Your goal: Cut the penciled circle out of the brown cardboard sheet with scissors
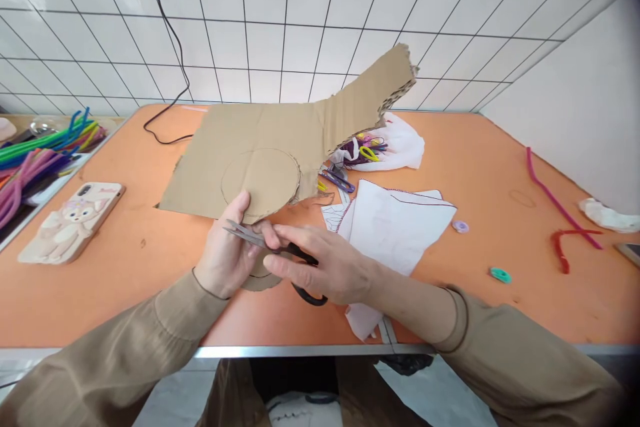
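A large sheet of brown cardboard point(270, 123) is held up over the table by my left hand point(230, 247), thumb on top near its lower edge. A drawn circle shows on the sheet, and its right side is cut along the line. My right hand point(330, 263) holds black-handled scissors point(310, 295), with the metal blades pointing left across my left hand. The right fingers reach to the left fingertips. Below the hands a curved cardboard piece point(263, 282) with a drawn line shows; whether it joins the sheet is hidden.
White cloth point(395, 223) with dark stitching lies right of my hands. Behind it are a white bag point(407, 143) of threads and a purple clip point(340, 180). A phone point(73, 221) and coloured pipe cleaners point(30, 173) are left; more stems point(560, 193) lie right.
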`<state>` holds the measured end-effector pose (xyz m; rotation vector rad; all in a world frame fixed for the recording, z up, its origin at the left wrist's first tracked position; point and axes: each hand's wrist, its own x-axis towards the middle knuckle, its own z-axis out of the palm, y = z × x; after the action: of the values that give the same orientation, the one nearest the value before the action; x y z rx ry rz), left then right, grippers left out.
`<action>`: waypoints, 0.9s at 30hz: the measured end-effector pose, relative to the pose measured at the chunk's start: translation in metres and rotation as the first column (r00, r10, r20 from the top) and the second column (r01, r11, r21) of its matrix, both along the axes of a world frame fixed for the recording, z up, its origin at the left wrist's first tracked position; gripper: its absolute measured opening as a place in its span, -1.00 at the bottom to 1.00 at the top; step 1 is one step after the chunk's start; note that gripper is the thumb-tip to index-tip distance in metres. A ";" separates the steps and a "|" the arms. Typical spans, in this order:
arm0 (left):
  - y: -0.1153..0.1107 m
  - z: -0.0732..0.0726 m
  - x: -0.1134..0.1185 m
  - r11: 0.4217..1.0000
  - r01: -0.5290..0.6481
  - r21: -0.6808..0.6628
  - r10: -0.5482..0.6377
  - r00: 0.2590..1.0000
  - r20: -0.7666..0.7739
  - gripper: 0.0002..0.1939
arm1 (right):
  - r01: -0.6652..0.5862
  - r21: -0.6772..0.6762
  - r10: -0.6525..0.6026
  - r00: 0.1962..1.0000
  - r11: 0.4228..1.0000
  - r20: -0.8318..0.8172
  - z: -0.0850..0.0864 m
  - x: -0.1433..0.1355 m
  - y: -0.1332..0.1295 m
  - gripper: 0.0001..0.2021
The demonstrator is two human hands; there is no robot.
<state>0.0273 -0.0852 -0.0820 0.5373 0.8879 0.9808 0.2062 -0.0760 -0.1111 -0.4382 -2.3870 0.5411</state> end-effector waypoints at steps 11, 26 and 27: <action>0.007 -0.002 -0.008 0.922 -0.355 0.153 0.368 0.928 -0.064 -0.78 | -0.148 -0.555 -0.091 0.920 0.819 -0.381 0.036 0.041 0.011 -0.39; 0.004 -0.005 -0.006 0.937 -0.315 0.152 0.313 0.949 0.038 -0.52 | -0.189 -0.662 -0.061 0.940 0.725 -0.335 0.040 0.049 0.021 -0.44; 0.005 -0.005 -0.007 0.940 -0.314 0.134 0.310 0.950 0.050 -0.57 | -0.216 -0.709 -0.086 0.927 0.671 -0.364 0.038 0.047 0.019 -0.49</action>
<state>0.0206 -0.0806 -0.0869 0.5091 0.8995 1.3447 0.2530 -0.0569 -0.0728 -0.5300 -1.7239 1.5152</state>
